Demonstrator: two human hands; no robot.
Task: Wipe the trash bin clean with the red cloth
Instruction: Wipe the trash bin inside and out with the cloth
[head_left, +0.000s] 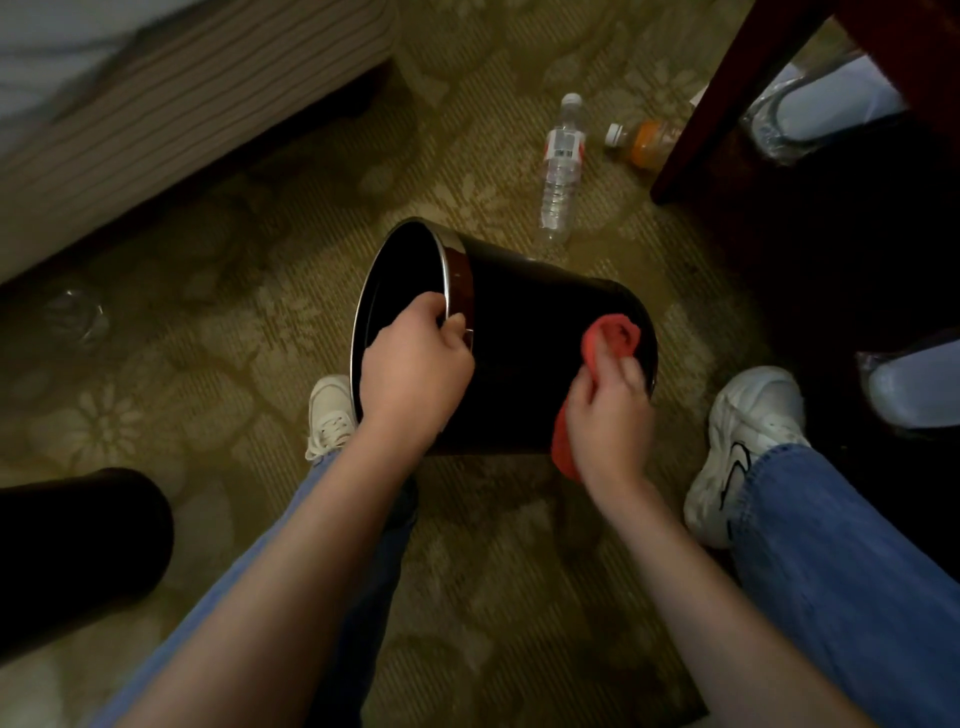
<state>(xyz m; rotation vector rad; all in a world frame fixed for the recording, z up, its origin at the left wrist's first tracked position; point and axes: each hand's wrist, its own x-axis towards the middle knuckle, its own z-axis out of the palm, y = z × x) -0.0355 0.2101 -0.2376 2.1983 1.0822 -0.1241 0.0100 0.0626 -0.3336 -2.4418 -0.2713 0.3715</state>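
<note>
While the fingers (621, 371) of the right hand (608, 415) were curled over the red cloth (615, 335), they pressed it against the outside wall of the trash bin (530, 306), close to its bottom end. The fingers of the left hand (415, 364) were hooked over the shiny rim (448, 260), with the thumb on the outside, clamped tight on it.

The bin was black and lay tipped on its side, with its mouth turned to the person's left. It sat between two white shoes (743, 431), over the middle of the carpet (249, 338). I could not tell if it touched the carpet.

To wipe well, the left hand needed a firm hold so the round bin would not roll. I think the cloth hand should have pushed flat and gone in long strokes from the bottom end to the rim. Then the left hand could have turned the bin a little to bring up a new strip. The inside looked like it would need a wipe too.

A water bottle (561, 171) and an orange bottle (647, 143) lay near the far edge of the carpet, well apart from the bin.
</note>
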